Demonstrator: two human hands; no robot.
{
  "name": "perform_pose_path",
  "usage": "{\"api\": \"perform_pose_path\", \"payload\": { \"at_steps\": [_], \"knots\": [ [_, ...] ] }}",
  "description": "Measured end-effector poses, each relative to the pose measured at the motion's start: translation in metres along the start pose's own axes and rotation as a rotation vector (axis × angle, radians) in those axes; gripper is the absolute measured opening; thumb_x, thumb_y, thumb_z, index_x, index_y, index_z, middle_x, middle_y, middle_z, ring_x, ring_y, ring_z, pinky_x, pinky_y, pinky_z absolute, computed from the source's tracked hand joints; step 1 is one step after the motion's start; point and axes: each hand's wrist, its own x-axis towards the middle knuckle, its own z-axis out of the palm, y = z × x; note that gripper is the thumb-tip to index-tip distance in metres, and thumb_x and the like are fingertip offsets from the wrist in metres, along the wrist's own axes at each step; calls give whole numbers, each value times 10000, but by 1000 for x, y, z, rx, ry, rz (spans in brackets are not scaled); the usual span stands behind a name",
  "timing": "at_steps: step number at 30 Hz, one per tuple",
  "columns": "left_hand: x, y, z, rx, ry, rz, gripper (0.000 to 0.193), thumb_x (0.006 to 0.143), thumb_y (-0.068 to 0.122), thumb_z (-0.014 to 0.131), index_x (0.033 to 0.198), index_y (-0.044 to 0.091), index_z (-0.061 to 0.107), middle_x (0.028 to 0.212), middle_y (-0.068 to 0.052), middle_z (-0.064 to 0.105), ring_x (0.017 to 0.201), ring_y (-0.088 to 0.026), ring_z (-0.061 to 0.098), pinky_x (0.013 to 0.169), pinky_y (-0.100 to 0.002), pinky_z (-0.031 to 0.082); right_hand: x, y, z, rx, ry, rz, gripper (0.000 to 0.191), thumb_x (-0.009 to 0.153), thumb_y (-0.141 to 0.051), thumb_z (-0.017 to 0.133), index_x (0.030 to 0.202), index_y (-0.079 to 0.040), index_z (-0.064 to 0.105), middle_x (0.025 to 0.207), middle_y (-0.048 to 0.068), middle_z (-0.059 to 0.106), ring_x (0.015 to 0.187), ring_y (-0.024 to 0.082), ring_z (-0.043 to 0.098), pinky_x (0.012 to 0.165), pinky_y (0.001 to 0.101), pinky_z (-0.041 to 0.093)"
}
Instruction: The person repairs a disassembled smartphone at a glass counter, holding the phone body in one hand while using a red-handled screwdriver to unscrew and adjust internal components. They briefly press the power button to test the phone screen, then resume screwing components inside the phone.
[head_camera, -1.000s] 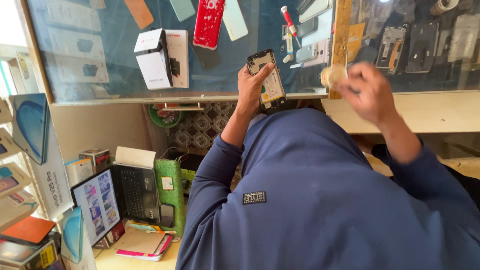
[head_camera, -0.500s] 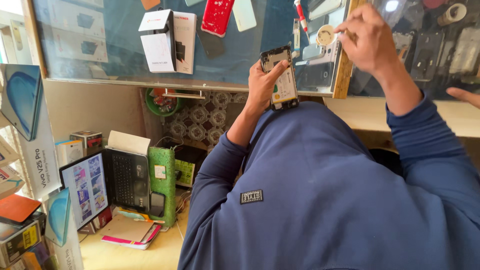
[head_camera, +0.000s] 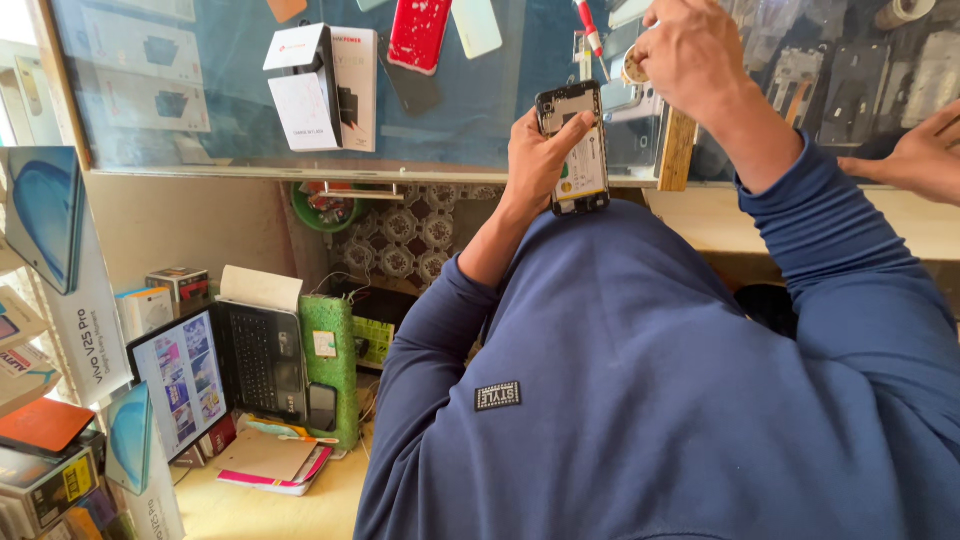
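Head view looks down on a person in a blue sweatshirt at a glass-topped surface (head_camera: 200, 110). Their left hand (head_camera: 535, 160) grips an opened phone (head_camera: 573, 150) by its edges, back cover off and insides facing up, raised over the surface's near edge, probably to keep the parts in view. Their right hand (head_camera: 690, 50) is pinched around a small tape roll (head_camera: 634, 66) just beside the phone. Another person's hand (head_camera: 915, 155) rests flat at the surface's right edge.

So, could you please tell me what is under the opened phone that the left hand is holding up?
Beneath the opened phone lies the glass counter top, and just below it the blue sleeve. The left hand covers the phone's left edge; its far face is hidden.
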Motion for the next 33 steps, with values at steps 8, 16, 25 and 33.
{"api": "perform_pose_path", "payload": {
  "at_steps": [8, 16, 25, 33],
  "knots": [
    [2, -4, 1, 12, 8, 9, 193, 941, 125, 774, 1066, -9, 711, 904, -61, 743, 784, -98, 681, 695, -275, 571, 3, -7, 11, -116, 8, -36, 194, 961, -127, 723, 808, -184, 828, 964, 28, 697, 1021, 234, 615, 888, 368, 520],
    [2, -5, -1, 0, 0, 9, 198, 938, 131, 772, 1075, 3, 709, 915, -57, 747, 784, -99, 690, 697, -276, 578, 5, 6, 8, -18, -92, -115, 114, 859, -212, 733, 896, -183, 836, 998, 4, 703, 1018, 218, 623, 883, 398, 539],
    [2, -4, -2, -17, -9, 3, 190, 939, 129, 767, 1065, 3, 703, 909, -62, 747, 777, -106, 701, 687, -280, 589, -9, 21, 9, 17, -115, 3, 134, 994, -161, 691, 938, -144, 812, 1016, 3, 732, 952, 237, 693, 819, 407, 574],
    [5, -3, 1, 0, -11, -16, 194, 936, 133, 776, 1052, -4, 701, 899, -62, 747, 762, -100, 687, 669, -274, 574, -9, 20, 8, 49, -57, -7, 128, 1001, -147, 705, 943, -138, 819, 966, -5, 754, 825, 206, 696, 758, 372, 564]
  ]
}}
